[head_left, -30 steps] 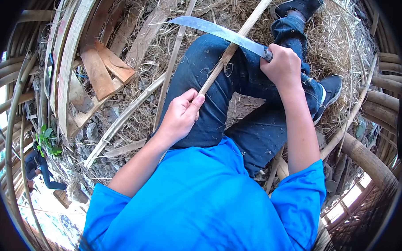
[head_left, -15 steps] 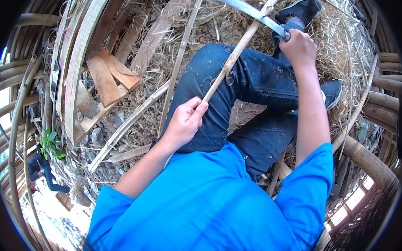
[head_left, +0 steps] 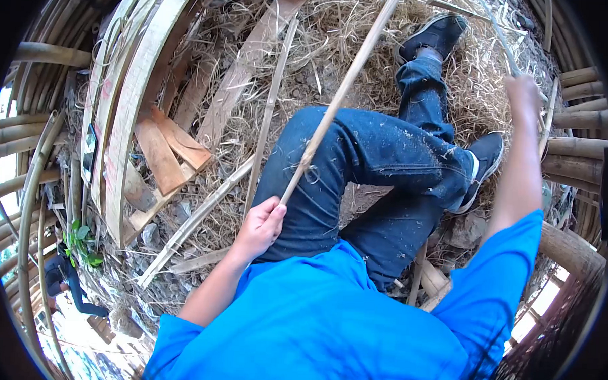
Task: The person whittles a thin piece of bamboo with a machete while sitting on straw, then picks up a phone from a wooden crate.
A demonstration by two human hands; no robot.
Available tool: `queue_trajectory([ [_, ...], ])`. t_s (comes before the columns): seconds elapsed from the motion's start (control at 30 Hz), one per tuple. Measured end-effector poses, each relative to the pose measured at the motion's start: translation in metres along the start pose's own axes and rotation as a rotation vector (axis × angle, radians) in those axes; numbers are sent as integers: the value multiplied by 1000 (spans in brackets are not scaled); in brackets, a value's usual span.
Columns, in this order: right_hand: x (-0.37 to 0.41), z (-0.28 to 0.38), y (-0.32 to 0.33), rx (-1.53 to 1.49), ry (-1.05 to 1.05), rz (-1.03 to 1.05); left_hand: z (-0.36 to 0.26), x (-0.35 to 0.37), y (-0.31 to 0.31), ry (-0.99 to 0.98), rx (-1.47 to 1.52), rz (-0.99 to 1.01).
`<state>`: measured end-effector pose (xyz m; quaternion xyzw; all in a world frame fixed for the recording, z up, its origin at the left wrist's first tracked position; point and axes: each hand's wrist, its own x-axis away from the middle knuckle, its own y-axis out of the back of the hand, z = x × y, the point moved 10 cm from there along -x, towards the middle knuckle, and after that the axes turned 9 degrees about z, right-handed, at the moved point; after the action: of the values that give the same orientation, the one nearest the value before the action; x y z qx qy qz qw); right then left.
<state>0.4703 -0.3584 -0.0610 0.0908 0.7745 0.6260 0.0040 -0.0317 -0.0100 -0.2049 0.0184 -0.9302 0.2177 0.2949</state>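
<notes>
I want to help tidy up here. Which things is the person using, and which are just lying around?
In use:
- bamboo strip, gripped by the left hand
- knife, seen edge-on, in the raised right hand

Lying about:
- wood offcuts
- curved slats
- straw
- thick poles

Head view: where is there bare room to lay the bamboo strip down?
Only the dirt gap between the crossed legs and the straw between strip and shoe. Left of the knee, planks and slats crowd the ground; poles wall the right.
</notes>
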Motion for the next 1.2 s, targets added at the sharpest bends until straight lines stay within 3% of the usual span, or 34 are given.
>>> queue_trajectory([
  [0.03,-1,-24,13,14,12,12,0,-1,3,-12,-14,0],
  [0.1,21,-54,35,-81,65,-173,-3,-6,3,-32,-13,-14],
  [0.17,13,-83,-6,-247,115,-29,-6,-17,-3,72,38,31],
  [0.2,31,-80,-16,-422,158,-83,-9,-17,-5,72,36,37],
  [0.33,132,9,-47,-692,282,61,-8,-12,-15,169,67,19],
  [0.4,181,70,-44,-789,547,7,-18,-11,-14,112,-69,-7],
  [0.43,206,98,-40,-752,550,130,-18,-9,-12,113,-80,-16],
  [0.5,242,140,-38,-761,632,151,-14,-12,-16,135,44,66],
  [0.67,272,201,-49,-572,845,62,-16,-19,-16,145,-13,54],
  [0.9,255,213,-59,-363,860,102,-12,-23,-20,223,126,150],
  [1.03,260,214,-52,-438,951,1,-8,-23,-18,232,145,169],
  [1.2,273,214,-49,-416,953,58,-3,-22,-15,246,186,229],
])
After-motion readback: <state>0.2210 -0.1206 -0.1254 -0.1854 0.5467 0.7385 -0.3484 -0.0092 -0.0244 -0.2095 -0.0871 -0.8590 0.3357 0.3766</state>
